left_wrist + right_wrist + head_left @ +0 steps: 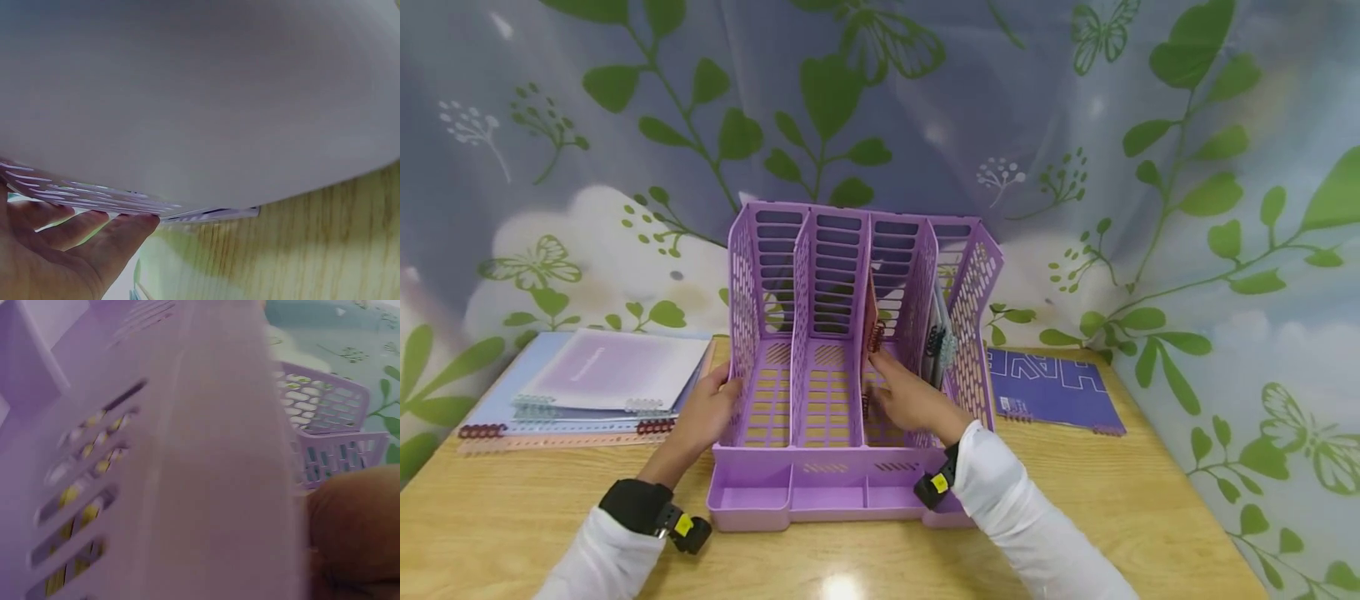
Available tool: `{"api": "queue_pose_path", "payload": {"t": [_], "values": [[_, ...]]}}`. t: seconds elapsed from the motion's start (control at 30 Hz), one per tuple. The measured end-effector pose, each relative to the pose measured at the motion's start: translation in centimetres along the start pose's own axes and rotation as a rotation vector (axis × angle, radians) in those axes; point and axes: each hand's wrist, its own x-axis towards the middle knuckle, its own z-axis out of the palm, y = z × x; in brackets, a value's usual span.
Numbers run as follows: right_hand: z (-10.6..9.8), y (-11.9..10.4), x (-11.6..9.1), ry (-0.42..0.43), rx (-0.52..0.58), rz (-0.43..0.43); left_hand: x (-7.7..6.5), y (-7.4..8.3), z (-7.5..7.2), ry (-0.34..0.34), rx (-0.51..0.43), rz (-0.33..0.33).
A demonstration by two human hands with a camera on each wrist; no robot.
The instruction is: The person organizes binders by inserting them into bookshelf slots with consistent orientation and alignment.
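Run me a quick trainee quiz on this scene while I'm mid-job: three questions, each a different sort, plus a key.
1. Counting from the left in the head view, which upright compartment of the slotted purple plastic organizer is the right hand reaching into?
A) First
B) Second
C) Third

2. True or false: the left hand touches the organizer's left outer wall.

3. Fill in: the flat dark-blue notebook with white outlined letters lies on the light wooden table, to the ____ of the organizer.

Key: 1. C; 2. True; 3. right
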Motion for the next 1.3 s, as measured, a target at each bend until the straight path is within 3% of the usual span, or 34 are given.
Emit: {"api": "queue_pose_path", "payload": {"t": [0.07,0.27,0.4,0.73,0.8,0.87,0.97,1.1,1.2,1.3], "values": [[-0.1,0.2,-0.1,0.001,-0.009,-0.022,0.0,0.1,0.0,-0.003,0.0,0.0],[-1.1,-0.3,-0.8,0.145,0.013,-0.065,0.2,0.1,0.2,-0.007,-0.009,-0.001],[-1.2,0.0,-2.2,0.17,0.098,-0.071,0.1,0.1,0.4,-0.023,-0.029,-0.004],[-2.9,3.4,-8.2,0.334,0.599,-0.236,-0.2,0.1,0.3,-0.02,-0.022,-0.003],[-3.3,4.9,-9.6,0.411,0.688,-0.211,-0.2,0.1,0.1,-0.015,-0.023,0.001],[-3.6,6.8,-11.2,0.488,0.788,-0.133,-0.2,0.2,0.0,-0.017,-0.022,0.005],[-3.8,10.0,-13.6,0.566,0.994,0.057,-0.2,0.3,-0.1,-0.016,-0.022,0.009],[-3.7,14.2,-16.1,0.559,1.506,0.265,-0.3,0.4,-0.2,-0.016,-0.02,0.009],[-3.6,16.7,-17.2,0.549,1.928,0.357,-0.3,0.3,-0.3,-0.013,-0.013,0.008],[-3.7,18.4,-17.6,0.584,2.205,0.416,-0.3,0.2,-0.1,-0.023,-0.03,0.008]]}}
